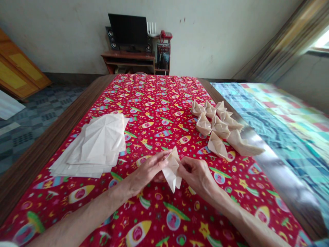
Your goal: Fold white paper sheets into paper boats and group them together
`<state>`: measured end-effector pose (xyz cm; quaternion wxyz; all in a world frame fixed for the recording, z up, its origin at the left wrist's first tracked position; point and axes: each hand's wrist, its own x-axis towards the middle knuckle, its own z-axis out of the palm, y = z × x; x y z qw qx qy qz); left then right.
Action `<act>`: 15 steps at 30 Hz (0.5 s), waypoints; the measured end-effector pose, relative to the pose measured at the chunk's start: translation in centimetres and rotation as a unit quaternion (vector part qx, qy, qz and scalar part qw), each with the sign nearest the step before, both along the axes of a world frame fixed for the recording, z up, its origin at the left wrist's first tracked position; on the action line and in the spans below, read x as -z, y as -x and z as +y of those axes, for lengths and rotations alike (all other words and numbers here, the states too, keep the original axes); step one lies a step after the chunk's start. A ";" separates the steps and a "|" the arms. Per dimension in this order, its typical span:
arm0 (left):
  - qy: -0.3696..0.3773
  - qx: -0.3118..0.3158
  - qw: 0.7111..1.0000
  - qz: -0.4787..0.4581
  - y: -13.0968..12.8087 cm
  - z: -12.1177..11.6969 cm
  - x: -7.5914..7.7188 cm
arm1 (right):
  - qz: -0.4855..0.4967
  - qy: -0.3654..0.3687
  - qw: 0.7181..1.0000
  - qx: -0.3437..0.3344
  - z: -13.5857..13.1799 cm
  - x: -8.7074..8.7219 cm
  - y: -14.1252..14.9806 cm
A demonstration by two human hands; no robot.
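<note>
A cream folded paper shape (171, 169) with pointed ends stands between my two hands, just above the red cloth. My left hand (151, 167) grips its left side, thumb in front and fingers partly hidden behind. On the other side, my right hand (196, 173) pinches the right edge with curled fingers. To the left lies a stack of creased paper sheets (104, 137), the top one marked with radiating fold lines. Several finished-looking folded paper pieces (220, 127) of a similar shape sit grouped on the right, some nested into each other.
A red cloth with rocket prints (164, 99) covers the table, whose brown wooden edge (84, 99) shows at the left. Beyond stands a desk (128, 55) with a monitor (128, 31). A bed with a checkered cover (277, 120) is at right, a wooden cabinet (20, 65) at left.
</note>
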<state>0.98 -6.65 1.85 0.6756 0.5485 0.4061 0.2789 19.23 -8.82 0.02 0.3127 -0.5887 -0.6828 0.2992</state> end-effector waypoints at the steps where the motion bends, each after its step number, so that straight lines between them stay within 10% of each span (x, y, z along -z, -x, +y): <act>1: -0.029 -0.005 0.999 0.026 -0.1 0.0 0.2 | 0.002 -0.002 1.000 -0.002 0.0 -0.1 0.0; 7: -0.166 -0.025 0.974 0.155 -0.5 -0.1 0.6 | 0.004 -0.025 0.999 -0.034 -0.3 -0.8 0.3; 15: -0.164 -0.036 0.970 0.179 -0.6 -0.3 0.0 | 0.035 -0.140 0.987 -0.065 -0.8 -2.2 0.4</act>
